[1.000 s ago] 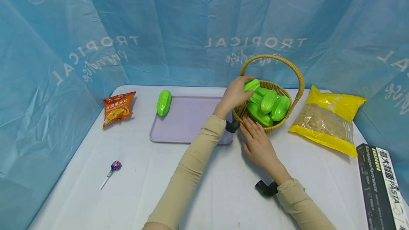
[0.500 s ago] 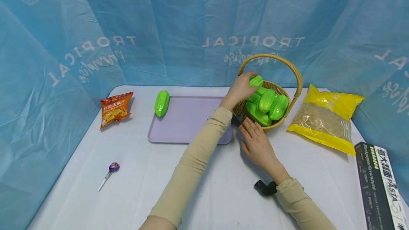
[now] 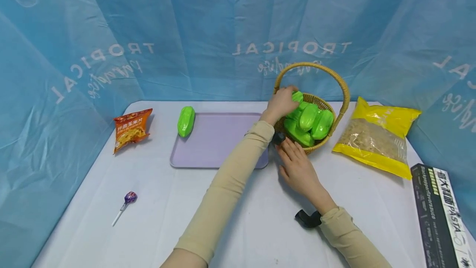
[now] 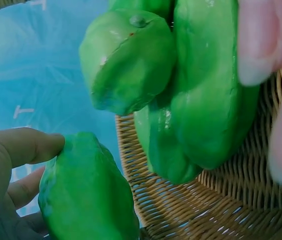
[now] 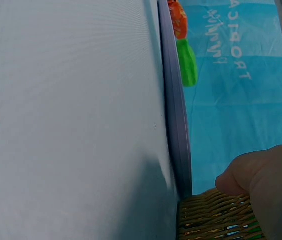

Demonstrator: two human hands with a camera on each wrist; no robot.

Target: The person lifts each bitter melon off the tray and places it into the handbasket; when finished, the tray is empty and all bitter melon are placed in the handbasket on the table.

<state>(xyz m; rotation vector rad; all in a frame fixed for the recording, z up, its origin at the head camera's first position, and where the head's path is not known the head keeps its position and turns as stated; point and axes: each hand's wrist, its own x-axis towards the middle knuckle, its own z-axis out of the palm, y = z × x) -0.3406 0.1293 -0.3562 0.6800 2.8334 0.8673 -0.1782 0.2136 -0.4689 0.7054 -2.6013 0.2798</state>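
A wicker basket [image 3: 308, 150] with a tall arched handle stands at the table's back right, holding several glossy green, oblong, ridged fruits [image 3: 309, 118]. My left hand [image 3: 281, 103] is at its far left side, pinching one green oblong fruit [image 4: 88, 187] between thumb and fingers. My right hand [image 3: 299, 171] rests its fingers on the basket's near rim, with the thumb [image 5: 231, 177] against the wicker in the right wrist view. A single green fruit [image 3: 186, 121] lies across the left edge of a lilac tray [image 3: 219, 139], just left of the basket.
An orange snack bag [image 3: 132, 129] and a lollipop [image 3: 130, 197] lie on the left. To the basket's right are a yellow bag [image 3: 375, 137] and a black pasta box [image 3: 440, 218]. A blue printed curtain [image 3: 208, 36] surrounds the white table [image 3: 148, 226] at back and sides.
My left hand has moved a little right over the basket, the green fruit in its grip shifting slightly with it. The right hand keeps its place at the rim. The whole view shifts slightly.
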